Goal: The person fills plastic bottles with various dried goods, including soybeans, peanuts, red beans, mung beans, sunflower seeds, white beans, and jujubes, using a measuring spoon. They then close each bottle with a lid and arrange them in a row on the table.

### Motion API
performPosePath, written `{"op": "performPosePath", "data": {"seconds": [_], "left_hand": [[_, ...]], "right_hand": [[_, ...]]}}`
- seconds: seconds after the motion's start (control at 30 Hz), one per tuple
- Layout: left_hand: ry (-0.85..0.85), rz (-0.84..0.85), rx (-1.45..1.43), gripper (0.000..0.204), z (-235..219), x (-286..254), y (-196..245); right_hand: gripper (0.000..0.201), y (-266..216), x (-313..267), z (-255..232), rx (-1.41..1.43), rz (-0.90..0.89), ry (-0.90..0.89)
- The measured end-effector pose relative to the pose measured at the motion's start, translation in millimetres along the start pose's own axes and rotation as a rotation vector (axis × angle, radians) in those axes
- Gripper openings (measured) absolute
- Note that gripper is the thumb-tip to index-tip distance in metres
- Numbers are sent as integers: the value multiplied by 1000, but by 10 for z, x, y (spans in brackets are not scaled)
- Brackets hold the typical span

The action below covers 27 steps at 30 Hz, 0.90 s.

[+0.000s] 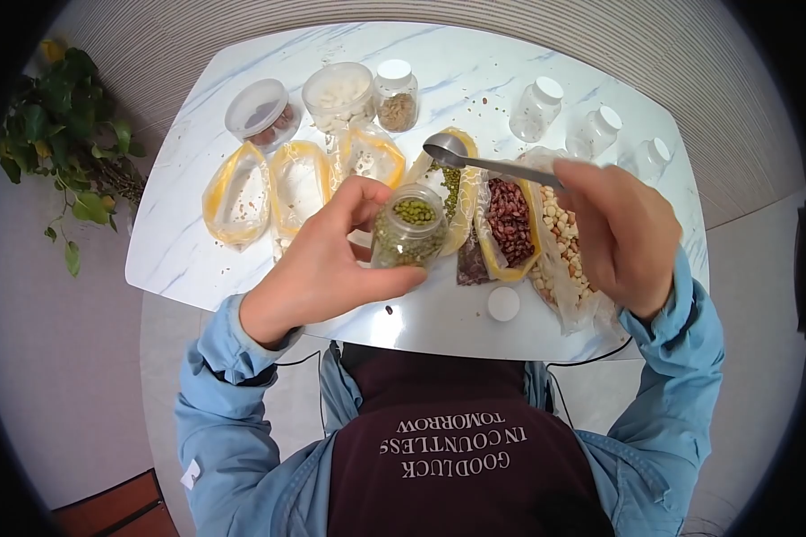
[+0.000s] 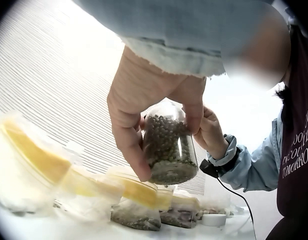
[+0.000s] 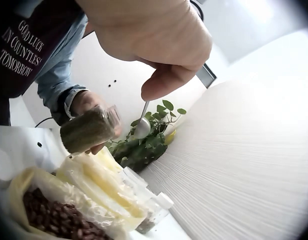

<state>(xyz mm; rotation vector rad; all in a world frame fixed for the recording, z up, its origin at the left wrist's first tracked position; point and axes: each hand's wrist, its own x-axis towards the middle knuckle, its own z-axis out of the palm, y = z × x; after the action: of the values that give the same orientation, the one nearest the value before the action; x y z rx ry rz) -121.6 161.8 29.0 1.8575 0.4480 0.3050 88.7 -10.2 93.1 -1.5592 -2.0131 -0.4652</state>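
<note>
My left hand (image 1: 318, 259) grips a small clear jar (image 1: 407, 242) around its sides, thumb toward me. The jar has no lid on, and green mung beans fill it nearly to the neck. Between thumb and fingers, my right hand (image 1: 631, 228) pinches the handle of a metal spoon (image 1: 510, 168). Its round bowl points left, up and beyond the jar mouth, overlapping an opened bag of mung beans (image 1: 453, 183) in the head view. In the right wrist view the spoon bowl (image 3: 142, 128) shows apart from the jar (image 3: 89, 131).
Opened bags of dark red beans (image 1: 510, 224) and pale beans (image 1: 560, 234) lie at right, near a white lid (image 1: 503, 304). More yellow-edged bags (image 1: 235, 197) lie left. Behind stand tubs (image 1: 338, 89) and white-capped jars (image 1: 537, 109). A leafy plant (image 1: 63, 134) hangs beside the table.
</note>
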Motion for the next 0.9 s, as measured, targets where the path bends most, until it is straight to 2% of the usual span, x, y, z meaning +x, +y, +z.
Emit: {"op": "performPosePath", "data": {"seconds": [0.1,0.13,0.23,0.4,0.5,0.6,0.7,0.8,0.9], "left_hand": [[104,109,-157,61,-6,-91,-16],[149,141,-233,61,-6,-126,-13],[330,223,-165,63,-31,-232,-33],[363,175,-296,64,-42,-382,-31],[373,122,-299,64,-38,-494,-58],[383,83,-329,66,45,-580,-79],[377,60,-325,68,148,-647,-144],[369,46,-276,67,210,-715,-188],[374,27,-284,67,284,-749,-181]], "right_hand": [[20,188,-86,354,143,160,74],[19,224,-105,435,175,202,37],[17,263,-174,630,253,303,-55],[16,220,-227,762,264,333,-115],[14,145,-248,724,339,433,-214],[16,64,-238,651,606,615,-391],[17,14,-354,636,613,563,-382],[19,-102,-456,464,447,501,-383],[23,-252,-670,340,51,315,-404]]}}
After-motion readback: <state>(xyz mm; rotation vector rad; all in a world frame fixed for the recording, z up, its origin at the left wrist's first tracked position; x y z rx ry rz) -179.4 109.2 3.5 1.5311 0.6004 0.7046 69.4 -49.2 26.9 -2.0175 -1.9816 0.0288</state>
